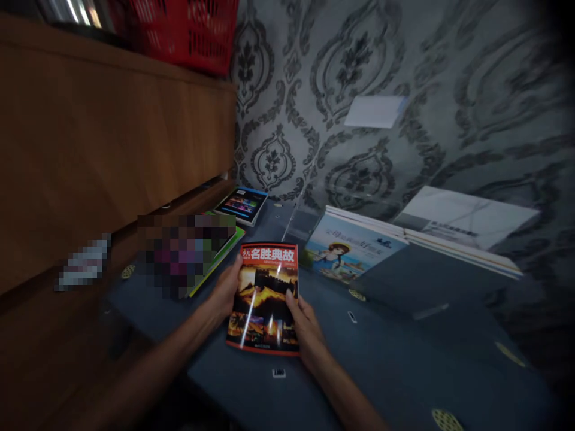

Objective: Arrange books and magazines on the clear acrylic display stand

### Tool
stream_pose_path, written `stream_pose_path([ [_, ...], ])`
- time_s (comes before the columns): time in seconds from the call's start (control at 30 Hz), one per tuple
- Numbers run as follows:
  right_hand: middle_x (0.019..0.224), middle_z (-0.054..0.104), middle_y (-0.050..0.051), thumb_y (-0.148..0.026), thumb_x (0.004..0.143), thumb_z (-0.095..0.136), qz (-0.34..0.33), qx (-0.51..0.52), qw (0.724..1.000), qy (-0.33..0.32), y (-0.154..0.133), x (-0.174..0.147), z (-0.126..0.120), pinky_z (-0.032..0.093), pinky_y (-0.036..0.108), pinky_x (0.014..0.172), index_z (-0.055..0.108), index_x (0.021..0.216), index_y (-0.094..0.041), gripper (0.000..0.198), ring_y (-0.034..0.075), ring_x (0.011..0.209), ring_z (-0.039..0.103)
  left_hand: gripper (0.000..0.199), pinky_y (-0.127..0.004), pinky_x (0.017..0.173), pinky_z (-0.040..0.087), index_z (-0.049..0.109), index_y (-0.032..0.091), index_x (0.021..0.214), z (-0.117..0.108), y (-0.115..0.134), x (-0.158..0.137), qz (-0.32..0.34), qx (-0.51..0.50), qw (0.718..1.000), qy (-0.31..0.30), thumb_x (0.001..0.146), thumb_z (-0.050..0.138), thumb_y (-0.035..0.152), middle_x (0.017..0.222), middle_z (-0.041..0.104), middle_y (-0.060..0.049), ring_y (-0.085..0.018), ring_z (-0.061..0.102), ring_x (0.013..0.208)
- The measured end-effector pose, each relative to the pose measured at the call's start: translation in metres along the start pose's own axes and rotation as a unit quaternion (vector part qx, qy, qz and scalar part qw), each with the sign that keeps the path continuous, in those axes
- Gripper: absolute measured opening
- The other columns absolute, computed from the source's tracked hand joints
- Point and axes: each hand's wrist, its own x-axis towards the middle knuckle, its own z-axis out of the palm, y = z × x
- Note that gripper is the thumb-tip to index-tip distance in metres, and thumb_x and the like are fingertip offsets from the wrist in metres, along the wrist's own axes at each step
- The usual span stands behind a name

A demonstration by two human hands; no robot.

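Red-bordered glossy paperback book [265, 297] sits clamped between left hand [226, 290] and right hand [308, 326], above the near grey table [395, 359]. Step judged: holding it for inspection. Setting it down calls for free space left of the leaning illustrated books [354, 248].

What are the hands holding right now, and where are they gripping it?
Both hold the red-covered book: the left hand on its left edge, the right hand on its right edge, lower down.
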Motion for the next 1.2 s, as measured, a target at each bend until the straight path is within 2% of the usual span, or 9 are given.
stream_pose_path([
  [0.1, 0.095, 0.079, 0.004, -0.059, 0.072, 0.075, -0.012, 0.025, 0.999, 0.018, 0.001, 0.000, -0.005, 0.060, 0.044, 0.077, 0.069, 0.110, -0.025, 0.051, 0.031, 0.095, 0.073, 0.042, -0.036, 0.083, 0.060, 0.069, 0.010, 0.108, 0.004, -0.003, -0.003, 0.003, 0.000, 1.000, -0.004, 0.089, 0.064, 0.048, 0.098, 0.078, -0.015, -0.025, 0.075, 0.089],
  [0.23, 0.095, 0.079, 0.004, -0.062, 0.072, 0.074, -0.035, 0.053, 0.997, 0.037, 0.000, 0.001, -0.009, 0.059, 0.045, 0.080, 0.069, 0.110, -0.024, 0.055, 0.031, 0.097, 0.073, 0.030, -0.035, 0.086, 0.059, 0.067, 0.015, 0.116, 0.006, -0.009, -0.017, 0.005, 0.020, 0.999, -0.025, 0.094, 0.059, 0.034, 0.103, 0.077, -0.011, -0.024, 0.075, 0.093],
  [0.33, 0.094, 0.079, 0.004, -0.061, 0.071, 0.075, -0.043, 0.074, 0.996, 0.032, -0.001, 0.001, -0.009, 0.058, 0.044, 0.082, 0.070, 0.107, -0.023, 0.052, 0.031, 0.098, 0.072, 0.032, -0.036, 0.087, 0.059, 0.064, 0.016, 0.123, 0.005, -0.012, -0.029, -0.005, 0.039, 0.999, -0.035, 0.094, 0.059, 0.027, 0.106, 0.077, -0.010, -0.025, 0.075, 0.094],
  [0.5, 0.095, 0.079, 0.002, -0.059, 0.076, 0.073, -0.070, 0.106, 0.992, 0.001, 0.000, 0.000, -0.010, 0.057, 0.041, 0.084, 0.070, 0.104, -0.025, 0.044, 0.028, 0.098, 0.073, 0.047, -0.039, 0.082, 0.061, 0.057, 0.019, 0.133, 0.000, -0.012, -0.037, -0.023, 0.085, 0.995, -0.044, 0.087, 0.066, 0.022, 0.109, 0.076, -0.011, -0.028, 0.075, 0.092],
  [0.63, 0.093, 0.078, 0.001, -0.058, 0.076, 0.073, -0.094, 0.122, 0.988, -0.012, -0.003, -0.003, -0.019, 0.056, 0.039, 0.083, 0.071, 0.103, -0.025, 0.042, 0.026, 0.096, 0.073, 0.068, -0.040, 0.085, 0.061, 0.049, 0.022, 0.142, -0.003, -0.012, -0.036, -0.043, 0.111, 0.987, -0.109, 0.079, 0.075, 0.021, 0.116, 0.074, -0.011, -0.030, 0.074, 0.098],
  [0.77, 0.089, 0.078, 0.002, -0.056, 0.073, 0.077, -0.125, 0.110, 0.985, -0.039, -0.009, -0.006, -0.032, 0.055, 0.039, 0.086, 0.073, 0.096, -0.022, 0.041, 0.025, 0.092, 0.073, 0.082, -0.041, 0.090, 0.058, 0.046, 0.024, 0.145, -0.007, -0.015, -0.031, -0.012, 0.116, 0.980, -0.161, 0.071, 0.083, 0.030, 0.123, 0.071, -0.011, -0.033, 0.070, 0.107],
  [0.9, 0.088, 0.078, 0.003, -0.052, 0.070, 0.081, -0.153, 0.093, 0.982, -0.065, -0.015, -0.003, -0.044, 0.052, 0.039, 0.091, 0.074, 0.094, -0.019, 0.042, 0.024, 0.092, 0.073, 0.083, -0.043, 0.092, 0.057, 0.051, 0.024, 0.141, -0.007, -0.013, -0.023, 0.011, 0.156, 0.966, -0.207, 0.067, 0.085, 0.038, 0.122, 0.071, -0.011, -0.034, 0.069, 0.109],
  [1.0, 0.090, 0.078, 0.003, -0.052, 0.072, 0.079, -0.176, 0.069, 0.979, -0.070, -0.020, 0.002, -0.054, 0.051, 0.041, 0.093, 0.075, 0.097, -0.019, 0.041, 0.025, 0.094, 0.072, 0.074, -0.042, 0.093, 0.055, 0.058, 0.022, 0.134, 0.001, -0.008, -0.014, 0.035, 0.186, 0.953, -0.237, 0.068, 0.085, 0.041, 0.122, 0.071, -0.011, -0.033, 0.068, 0.109],
  [1.2, 0.096, 0.079, 0.005, -0.055, 0.072, 0.079, -0.196, 0.027, 0.980, -0.014, -0.025, 0.013, -0.076, 0.050, 0.043, 0.095, 0.076, 0.097, -0.020, 0.043, 0.027, 0.098, 0.071, 0.057, -0.041, 0.094, 0.053, 0.070, 0.017, 0.112, 0.026, -0.007, 0.000, 0.070, 0.188, 0.937, -0.288, 0.066, 0.085, 0.046, 0.115, 0.074, -0.011, -0.032, 0.068, 0.106],
])
